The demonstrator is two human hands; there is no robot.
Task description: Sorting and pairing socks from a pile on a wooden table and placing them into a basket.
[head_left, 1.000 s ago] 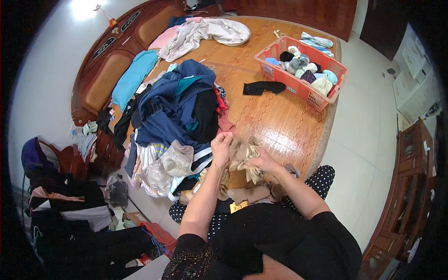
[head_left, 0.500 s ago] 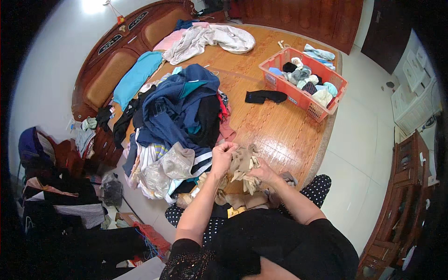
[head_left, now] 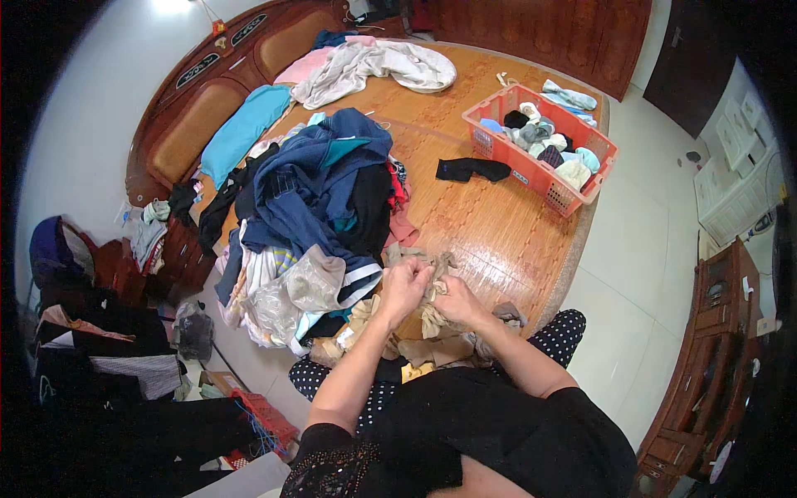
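Observation:
My left hand [head_left: 405,289] and my right hand [head_left: 459,304] are close together over the bed's near edge, both with fingers closed on thin beige nylon socks [head_left: 432,322]. The socks are bunched, and one part hangs below my hands while another shows above them. More beige and brown socks [head_left: 440,350] lie at my lap, beside a yellow piece [head_left: 418,371]. Left of my hands rises a big heap of clothes, with a dark blue garment [head_left: 290,187] on top and a clear plastic bag [head_left: 303,286] at its near side.
An orange basket [head_left: 540,173] of rolled socks stands at the right on the bed [head_left: 490,241]. A black sock [head_left: 473,169] lies left of it. Beyond the heap are a blue pillow [head_left: 241,137] and a pale blanket [head_left: 378,68]. A wooden cabinet [head_left: 701,365] stands right.
My hands have drawn closer together, the left one moving right and the right one left. The beige socks between them are more tightly gathered and partly covered by my fingers.

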